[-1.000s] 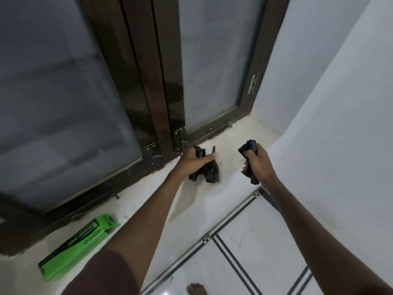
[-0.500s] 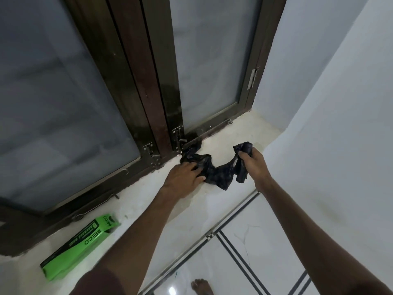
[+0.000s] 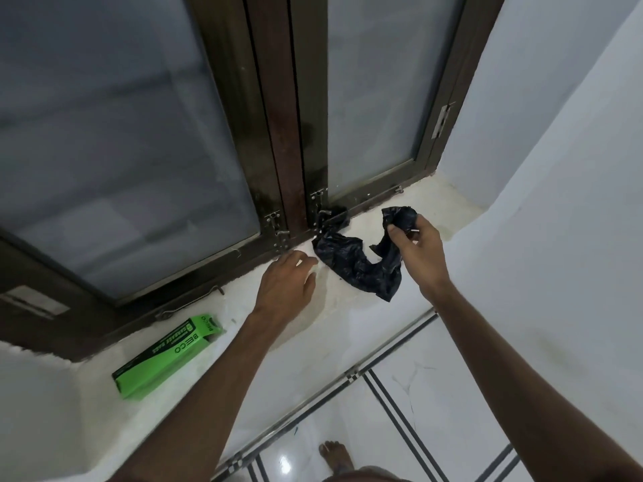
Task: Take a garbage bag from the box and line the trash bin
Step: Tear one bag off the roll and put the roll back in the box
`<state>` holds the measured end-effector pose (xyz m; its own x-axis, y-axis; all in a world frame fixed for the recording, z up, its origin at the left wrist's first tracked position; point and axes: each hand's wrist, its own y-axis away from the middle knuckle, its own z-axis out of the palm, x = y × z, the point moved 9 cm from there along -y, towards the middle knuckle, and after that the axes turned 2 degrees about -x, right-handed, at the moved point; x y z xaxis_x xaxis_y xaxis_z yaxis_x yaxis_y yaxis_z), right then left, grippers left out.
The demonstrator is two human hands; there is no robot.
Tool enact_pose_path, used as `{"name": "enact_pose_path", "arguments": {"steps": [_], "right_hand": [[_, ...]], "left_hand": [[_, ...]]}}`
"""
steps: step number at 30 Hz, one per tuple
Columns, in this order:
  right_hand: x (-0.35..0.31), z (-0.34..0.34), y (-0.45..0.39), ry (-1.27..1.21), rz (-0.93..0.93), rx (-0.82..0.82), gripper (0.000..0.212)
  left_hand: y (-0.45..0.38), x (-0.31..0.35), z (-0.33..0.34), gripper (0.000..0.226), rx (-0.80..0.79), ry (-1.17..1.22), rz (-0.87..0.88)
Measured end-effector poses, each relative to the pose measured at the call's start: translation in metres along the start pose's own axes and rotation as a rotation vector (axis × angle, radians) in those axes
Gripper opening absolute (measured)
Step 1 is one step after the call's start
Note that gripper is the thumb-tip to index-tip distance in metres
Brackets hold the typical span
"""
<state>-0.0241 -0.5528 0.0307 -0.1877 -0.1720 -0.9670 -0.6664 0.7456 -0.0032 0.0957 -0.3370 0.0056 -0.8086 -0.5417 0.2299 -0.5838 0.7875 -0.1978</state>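
Floor tile [image 3: 400, 394] lies nearest, with a bare foot [image 3: 335, 455] on it; no trash bin is in view. Beyond the edge, the green garbage bag box [image 3: 167, 356] rests open on the window sill [image 3: 348, 318]. Farther on, the left hand [image 3: 287, 285] hovers, fingers relaxed and empty, just beside the black garbage bag [image 3: 355, 266]. The right hand [image 3: 417, 255] pinches the bag's raised end, while its far end lies against the window frame [image 3: 295, 168]. Unfolding seems underway; next, lifting it toward the open room nearside, clear of the latches [image 3: 318, 203].

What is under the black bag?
The bag lies on the white sill; the right hand lifts one end. Whatever is beneath its crumpled middle is covered.
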Motion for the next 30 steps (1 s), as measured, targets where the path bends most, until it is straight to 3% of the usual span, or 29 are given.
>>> {"name": "enact_pose_path", "arguments": {"steps": [8,13,15,19,22,26,30], "right_hand": [[-0.004,0.023,0.02,-0.041,0.039,0.006,0.016],[-0.02,0.064,0.044,-0.082,-0.012,-0.082,0.015],[-0.021,0.09,0.055,-0.125,-0.009,-0.153,0.019],[-0.015,0.138,0.077,-0.2,0.037,-0.264,0.018],[-0.006,0.168,0.088,-0.223,0.082,-0.348,0.022],[-0.001,0.196,0.1,-0.27,0.145,-0.409,0.026],[-0.003,0.21,0.107,-0.344,0.182,-0.432,0.031]], "left_hand": [[0.051,-0.036,-0.02,0.026,0.016,-0.023,-0.129],[0.087,-0.076,-0.039,0.03,0.07,-0.111,-0.345],[0.106,-0.1,-0.043,0.042,0.049,-0.18,-0.462],[0.148,-0.136,-0.036,0.079,-0.144,-0.223,-0.64],[0.165,-0.142,-0.03,0.079,-0.235,-0.19,-0.644],[0.171,-0.133,-0.038,0.053,-0.177,-0.104,-0.581],[0.173,-0.123,-0.043,0.051,-0.141,-0.024,-0.512]]}}
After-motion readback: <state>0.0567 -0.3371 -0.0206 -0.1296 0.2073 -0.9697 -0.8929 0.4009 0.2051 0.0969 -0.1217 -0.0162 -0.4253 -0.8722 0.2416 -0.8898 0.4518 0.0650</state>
